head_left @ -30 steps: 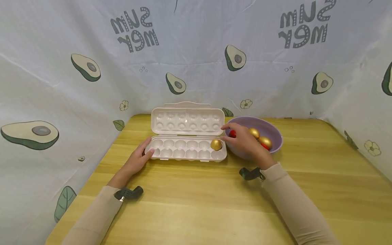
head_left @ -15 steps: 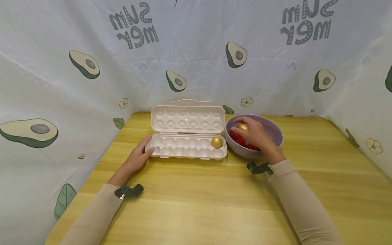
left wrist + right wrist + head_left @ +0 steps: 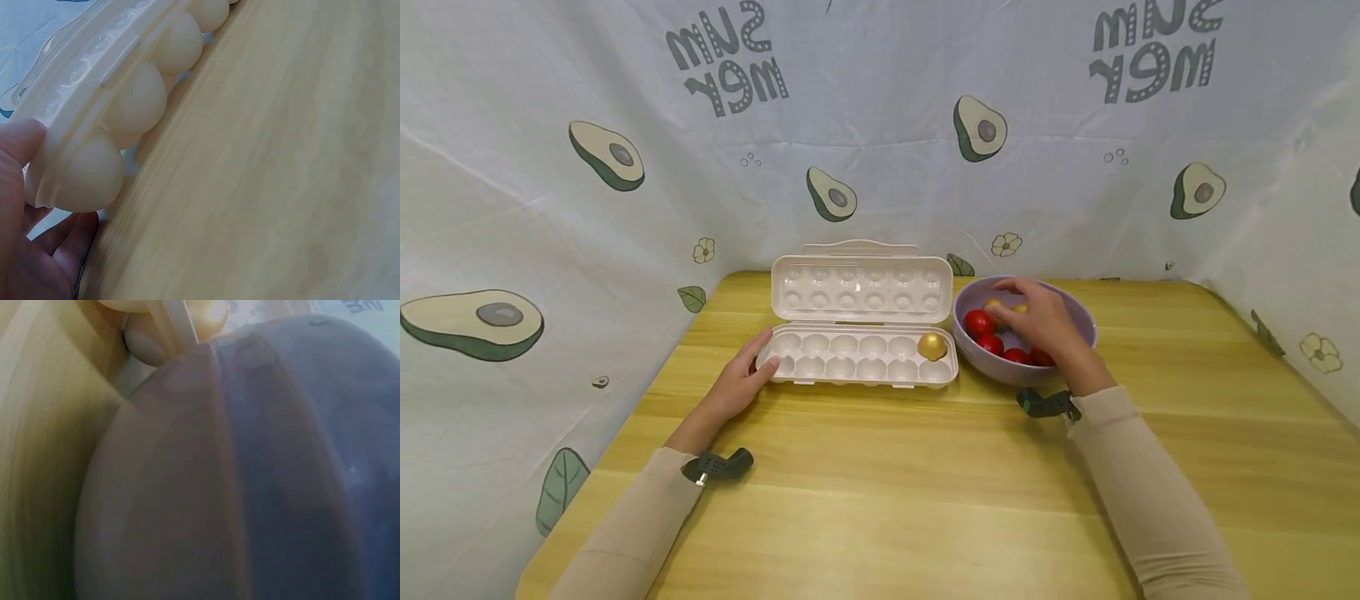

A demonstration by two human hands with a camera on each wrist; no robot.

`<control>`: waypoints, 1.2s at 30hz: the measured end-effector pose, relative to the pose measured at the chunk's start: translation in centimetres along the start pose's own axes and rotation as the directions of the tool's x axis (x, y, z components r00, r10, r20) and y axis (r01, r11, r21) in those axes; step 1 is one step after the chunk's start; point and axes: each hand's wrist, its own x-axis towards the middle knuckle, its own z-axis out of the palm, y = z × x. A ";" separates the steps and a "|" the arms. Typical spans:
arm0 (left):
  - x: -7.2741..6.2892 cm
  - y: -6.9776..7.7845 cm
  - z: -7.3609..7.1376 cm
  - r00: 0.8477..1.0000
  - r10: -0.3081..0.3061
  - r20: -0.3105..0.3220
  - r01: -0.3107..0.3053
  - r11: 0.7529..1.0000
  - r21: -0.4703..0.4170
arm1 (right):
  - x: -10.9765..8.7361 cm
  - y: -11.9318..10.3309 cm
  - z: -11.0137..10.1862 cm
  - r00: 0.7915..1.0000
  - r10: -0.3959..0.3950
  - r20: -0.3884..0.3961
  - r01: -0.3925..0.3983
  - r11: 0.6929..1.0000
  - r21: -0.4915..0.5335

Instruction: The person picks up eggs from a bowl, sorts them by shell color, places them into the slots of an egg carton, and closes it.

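Note:
My left hand (image 3: 741, 385) grips the left end of a pale egg carton (image 3: 861, 382), thumb at the rim and fingers around the end. The carton's lid (image 3: 862, 312) stands raised behind it. One gold egg (image 3: 932, 346) sits in its back right cup. My right hand (image 3: 1043, 321) reaches into a purple bowl (image 3: 1078, 321), with thumb and forefinger curved around a gold egg (image 3: 1018, 308); I cannot tell whether they pinch it. Several red eggs (image 3: 979, 323) lie in the bowl. The right wrist view shows mostly the bowl's outer wall (image 3: 162, 487), hiding the fingers.
Everything stands on a wooden table (image 3: 880, 492). A printed cloth (image 3: 895, 125) hangs behind the table. The bowl stands close to the carton's right end. Each wrist wears a dark camera mount (image 3: 718, 465).
My right hand has moved from the bowl's left rim rightward into the bowl, uncovering red eggs on its left side. The left hand keeps its hold on the carton.

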 end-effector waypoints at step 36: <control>1.1 -2.8 0.2 1.000 0.017 -0.011 -0.017 0.999 -0.031 | 0.0 1.6 -1.1 0.988 0.147 0.051 -0.147 0.989 -0.010</control>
